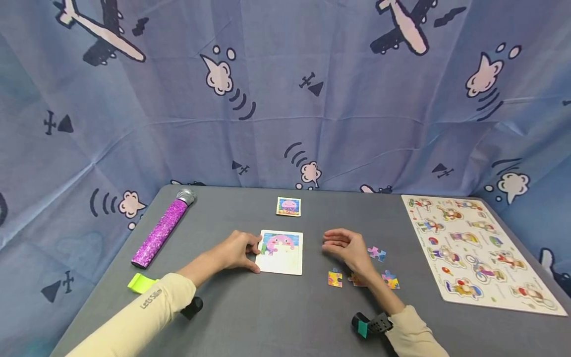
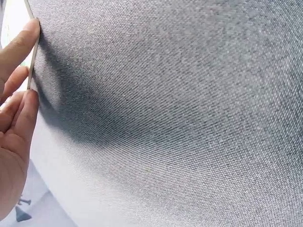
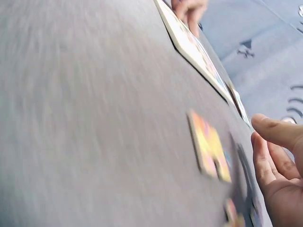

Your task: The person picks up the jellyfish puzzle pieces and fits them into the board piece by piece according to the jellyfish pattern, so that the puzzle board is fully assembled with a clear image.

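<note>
A square puzzle board [image 1: 285, 260] lies on the grey table, its picture of a pink sea creature partly filled along the top. My left hand [image 1: 238, 251] touches the board's left edge, thumb near the lower corner and fingers higher up; the left wrist view shows the fingertips against that edge. To the right of the board, my right hand [image 1: 350, 248] hovers with loosely bent fingers and holds nothing. Around it lie several loose puzzle pieces: a yellow piece [image 1: 335, 278], a pink-and-blue piece [image 1: 376, 254], a multicoloured piece [image 1: 390, 280] and another partly hidden beneath the wrist.
A small picture card [image 1: 288, 207] with the pink creature lies behind the board. On the left are a glittery purple microphone [image 1: 162, 228] and a bright green object [image 1: 142, 283], partly covered by the sleeve. A large picture board [image 1: 479, 253] occupies the right side.
</note>
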{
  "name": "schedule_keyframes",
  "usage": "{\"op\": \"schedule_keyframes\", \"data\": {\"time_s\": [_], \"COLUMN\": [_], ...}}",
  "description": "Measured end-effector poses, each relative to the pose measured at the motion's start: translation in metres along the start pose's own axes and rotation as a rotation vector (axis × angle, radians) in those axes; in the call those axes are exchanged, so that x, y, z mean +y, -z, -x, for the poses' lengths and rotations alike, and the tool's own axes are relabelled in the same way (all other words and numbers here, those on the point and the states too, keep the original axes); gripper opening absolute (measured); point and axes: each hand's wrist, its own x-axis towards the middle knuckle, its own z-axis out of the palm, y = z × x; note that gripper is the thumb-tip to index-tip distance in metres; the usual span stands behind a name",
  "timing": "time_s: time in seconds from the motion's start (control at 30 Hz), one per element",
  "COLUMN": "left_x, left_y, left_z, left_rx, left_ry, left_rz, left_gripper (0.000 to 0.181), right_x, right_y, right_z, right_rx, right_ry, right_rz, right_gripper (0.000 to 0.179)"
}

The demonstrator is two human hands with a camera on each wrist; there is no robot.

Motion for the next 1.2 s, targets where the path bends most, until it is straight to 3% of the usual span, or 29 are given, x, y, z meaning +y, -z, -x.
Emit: {"op": "schedule_keyframes", "data": {"time_s": [0.1,0.2,0.43,0.7,1.03,1.2], "left_x": [0.000,0.001,0.004,0.004,0.005,0.002], "left_y": [0.000,0.000,0.002,0.001,0.002,0.002], "left_z": [0.000,-0.001,-0.002,-0.002,-0.002,-0.001], "left_rx": [-0.009,-0.016,-0.041,-0.041,-0.029,-0.027], "left_ry": [0.010,0.023,0.046,0.045,0.023,0.019], "left_rz": [-0.006,-0.015,-0.045,-0.052,-0.045,-0.041], "left_gripper": [0.035,0.035,0.034,0.033,0.033,0.034], "right_x": [0.001,0.001,0.006,0.006,0.007,0.007], "right_y": [0.017,0.037,0.081,0.096,0.090,0.088], "right_z": [0.005,0.009,0.012,0.004,0.000,0.003], "right_rx": [-0.001,-0.052,-0.277,-0.424,-0.369,-0.305], "right_ry": [-0.009,-0.027,-0.071,-0.066,0.033,0.021], "right_rz": [0.020,0.050,0.151,0.319,0.454,0.402], "right_gripper": [0.033,0.034,0.038,0.040,0.026,0.027]}}
